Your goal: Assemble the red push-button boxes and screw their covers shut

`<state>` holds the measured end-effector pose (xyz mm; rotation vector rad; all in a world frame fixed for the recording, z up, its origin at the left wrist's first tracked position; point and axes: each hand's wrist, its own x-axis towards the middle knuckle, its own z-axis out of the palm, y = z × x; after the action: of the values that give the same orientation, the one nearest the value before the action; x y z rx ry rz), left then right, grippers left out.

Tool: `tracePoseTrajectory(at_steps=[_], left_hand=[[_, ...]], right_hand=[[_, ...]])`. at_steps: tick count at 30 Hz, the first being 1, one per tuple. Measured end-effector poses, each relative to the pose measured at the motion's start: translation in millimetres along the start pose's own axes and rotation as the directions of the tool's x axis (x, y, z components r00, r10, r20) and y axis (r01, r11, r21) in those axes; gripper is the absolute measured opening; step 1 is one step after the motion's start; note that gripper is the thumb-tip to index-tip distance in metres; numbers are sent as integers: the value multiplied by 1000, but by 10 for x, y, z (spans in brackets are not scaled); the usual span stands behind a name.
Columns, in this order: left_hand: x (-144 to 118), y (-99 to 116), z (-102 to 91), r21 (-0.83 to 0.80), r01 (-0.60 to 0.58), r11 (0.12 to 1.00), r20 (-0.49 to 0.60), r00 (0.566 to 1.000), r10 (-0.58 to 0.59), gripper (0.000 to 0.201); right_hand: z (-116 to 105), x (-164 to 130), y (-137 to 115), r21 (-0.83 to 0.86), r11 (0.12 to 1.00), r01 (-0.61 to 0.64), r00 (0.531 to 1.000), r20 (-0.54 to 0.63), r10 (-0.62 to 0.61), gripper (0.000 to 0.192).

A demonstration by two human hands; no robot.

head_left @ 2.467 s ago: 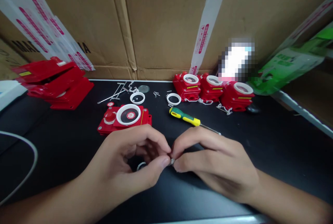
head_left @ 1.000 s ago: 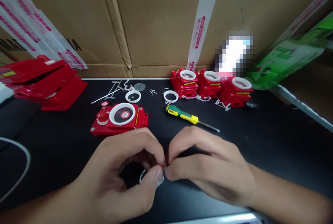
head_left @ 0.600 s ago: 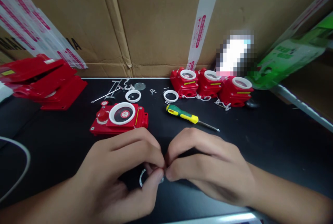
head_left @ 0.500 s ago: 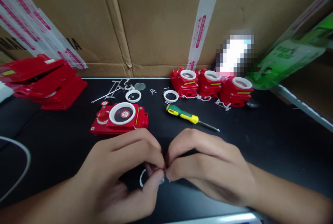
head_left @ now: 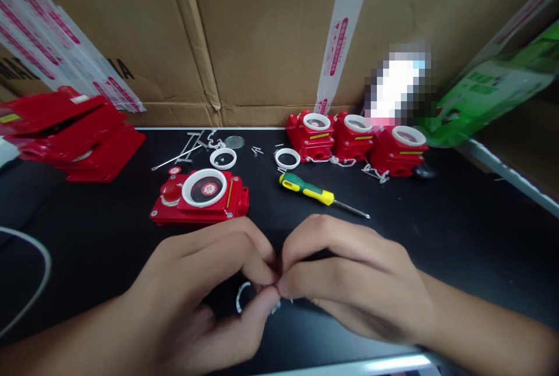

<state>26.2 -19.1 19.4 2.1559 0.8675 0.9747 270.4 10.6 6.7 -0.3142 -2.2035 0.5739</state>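
Both hands, left (head_left: 205, 288) and right (head_left: 349, 277), fingertips together, pinching a small metal ring (head_left: 241, 297) just in front of the red box (head_left: 198, 195); screwdriver (head_left: 321, 194) right of the box.

"What do the person's hands look like?"

"The left hand (head_left: 205, 288) and the right hand (head_left: 353, 283) are both bare. No gloves, no rings."

"Is anything on the wrists?"

"No watch and no band. The arms are bare too, as far as the picture goes. No sleeves show."

"And the nails?"

"They are short and plain. The thumb nails show no paint."
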Motion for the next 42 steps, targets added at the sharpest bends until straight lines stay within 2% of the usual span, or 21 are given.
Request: tracePoseTrajectory(at_steps=[7,12,15,20,24,28,32,38,42], left_hand=[[-33,-20,-75,30,1,1000,99,995,-4,18],[-6,-24,-98,17,-7,1000,119,993,5,19],[-11,-16,-92,17,10,1000,121,993,-12,19],[-50,3,-49,89,-27,996,50,998,22,20],[-69,-2,-20,210,-108,972,22,994,105,26],[-87,0,-12,313,-134,940,-15,989,145,24],[-66,22,-38,388,-181,904,-8,980,200,23],[-65,14,-53,385,-161,909,27,986,163,22],[-124,1,-23,387,-134,912,-29,987,157,20]], right_hand=[[27,-47,45,18,1000,16,1000,-25,-16,8],[34,-36,117,-1,994,114,993,-38,-114,9],[31,-28,92,-5,995,96,995,-34,-96,8],[47,-35,20,-3,1000,12,998,-69,-12,6],[40,-33,67,2,998,62,997,-52,-62,8],[19,-28,126,-17,989,144,989,-26,-145,9],[26,-33,128,-24,989,143,989,-23,-143,9],[23,-29,128,-28,989,148,989,-27,-148,9],[-2,-23,140,-39,985,170,985,2,-170,10]])
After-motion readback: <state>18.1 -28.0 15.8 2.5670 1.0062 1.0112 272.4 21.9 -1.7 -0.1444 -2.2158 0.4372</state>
